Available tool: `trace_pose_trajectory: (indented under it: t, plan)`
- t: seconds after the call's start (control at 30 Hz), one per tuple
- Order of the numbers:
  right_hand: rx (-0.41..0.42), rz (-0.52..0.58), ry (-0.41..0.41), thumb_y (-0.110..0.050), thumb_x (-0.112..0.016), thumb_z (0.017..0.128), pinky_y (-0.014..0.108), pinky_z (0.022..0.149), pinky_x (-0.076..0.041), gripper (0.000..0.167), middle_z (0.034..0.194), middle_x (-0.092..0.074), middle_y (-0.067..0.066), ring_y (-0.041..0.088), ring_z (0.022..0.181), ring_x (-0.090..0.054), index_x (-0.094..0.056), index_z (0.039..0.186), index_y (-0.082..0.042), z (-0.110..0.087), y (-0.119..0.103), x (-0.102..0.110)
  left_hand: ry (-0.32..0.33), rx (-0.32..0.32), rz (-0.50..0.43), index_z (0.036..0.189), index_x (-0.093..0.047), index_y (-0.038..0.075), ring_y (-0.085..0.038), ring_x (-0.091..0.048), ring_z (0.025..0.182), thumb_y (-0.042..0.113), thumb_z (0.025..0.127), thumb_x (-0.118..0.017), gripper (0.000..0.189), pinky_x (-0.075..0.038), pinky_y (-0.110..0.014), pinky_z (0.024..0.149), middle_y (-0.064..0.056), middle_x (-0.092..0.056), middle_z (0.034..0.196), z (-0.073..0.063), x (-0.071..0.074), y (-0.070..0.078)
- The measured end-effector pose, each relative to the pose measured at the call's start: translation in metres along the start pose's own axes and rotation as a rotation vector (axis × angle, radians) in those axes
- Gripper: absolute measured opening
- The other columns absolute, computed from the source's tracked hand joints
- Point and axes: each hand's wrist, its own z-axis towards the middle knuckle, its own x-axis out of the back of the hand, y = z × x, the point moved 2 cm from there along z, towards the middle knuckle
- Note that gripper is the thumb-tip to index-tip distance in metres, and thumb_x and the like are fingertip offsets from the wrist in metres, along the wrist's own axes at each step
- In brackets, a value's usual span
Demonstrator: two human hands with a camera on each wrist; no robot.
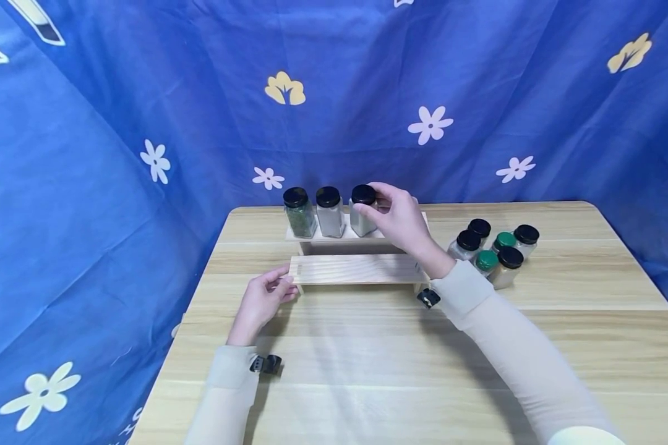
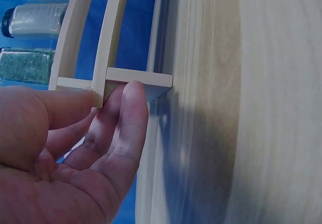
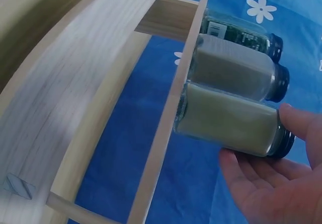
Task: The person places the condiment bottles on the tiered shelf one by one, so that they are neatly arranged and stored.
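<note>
A two-step wooden spice rack [image 1: 362, 270] stands at the back of the table. My left hand [image 1: 260, 304] pinches the left end of its lower step, thumb above and fingers beneath, as the left wrist view shows. On the upper step, my right hand [image 1: 399, 217] holds a black-lidded glass spice jar [image 3: 229, 121] by the lid and upper side; pale powder fills it. To its left stand a jar of grey-white powder [image 1: 330, 217] and, at the end, a jar of green dried herbs [image 1: 300, 219], both upright with black lids.
Several more jars are grouped right of the rack, some with black lids [image 1: 510, 258], two with green lids [image 1: 487, 261]. Behind the wooden table [image 1: 356, 371] hangs a blue flowered cloth [image 1: 345, 123]. The lower step carries no jars.
</note>
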Motion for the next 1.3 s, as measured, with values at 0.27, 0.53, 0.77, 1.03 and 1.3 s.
trace_pose_trajectory:
  t: [0.27, 0.53, 0.77, 1.03, 1.3]
  plan:
    - [-0.03, -0.043, 0.019, -0.03, -0.083, 0.093, 0.037, 0.096, -0.069, 0.044, 0.119, -0.079, 0.012, 0.024, 0.106, -0.077, -0.071, 0.13, -0.01, 0.004, 0.003, -0.002, 0.004, -0.014, 0.008, 0.147, -0.053, -0.01, -0.022, -0.078, 0.092, 0.007, 0.108, -0.057, 0.042, -0.07, -0.027, 0.088, -0.036, -0.071, 0.114, 0.001, 0.0, -0.001]
    - [-0.069, 0.05, -0.006, -0.03, -0.08, 0.096, 0.038, 0.105, -0.066, 0.051, 0.131, -0.073, 0.017, 0.03, 0.119, -0.074, -0.066, 0.138, -0.004, -0.006, 0.012, 0.016, -0.003, -0.011, -0.004, 0.147, -0.053, -0.009, -0.021, -0.078, 0.093, 0.008, 0.108, -0.058, 0.043, -0.07, -0.027, 0.089, -0.036, -0.071, 0.117, 0.002, -0.002, -0.004]
    - [-0.086, 0.008, 0.035, -0.033, -0.078, 0.097, 0.042, 0.112, -0.062, 0.051, 0.135, -0.072, 0.015, 0.03, 0.125, -0.07, -0.065, 0.139, -0.006, -0.031, 0.03, 0.052, -0.015, -0.018, -0.013, 0.148, -0.052, -0.009, -0.021, -0.078, 0.094, 0.008, 0.108, -0.057, 0.044, -0.069, -0.027, 0.091, -0.037, -0.068, 0.122, 0.003, 0.001, -0.004]
    - [-0.109, -0.047, 0.113, -0.032, -0.079, 0.097, 0.046, 0.115, -0.058, 0.055, 0.138, -0.07, 0.019, 0.036, 0.128, -0.068, -0.063, 0.141, -0.004, -0.068, 0.061, 0.097, -0.032, -0.023, -0.003, 0.15, -0.05, -0.008, -0.011, -0.077, 0.088, 0.01, 0.108, -0.058, 0.046, -0.07, -0.026, 0.088, -0.035, -0.071, 0.117, 0.001, 0.002, -0.003]
    - [-0.141, -0.162, 0.22, -0.027, -0.079, 0.097, 0.013, 0.107, -0.058, 0.05, 0.136, -0.07, 0.02, 0.027, 0.125, -0.068, -0.065, 0.139, -0.003, -0.112, 0.09, 0.143, -0.031, -0.018, -0.009, 0.15, -0.05, -0.007, -0.012, -0.077, 0.09, 0.012, 0.109, -0.057, 0.046, -0.069, -0.026, 0.09, -0.036, -0.07, 0.12, 0.002, 0.001, -0.003]
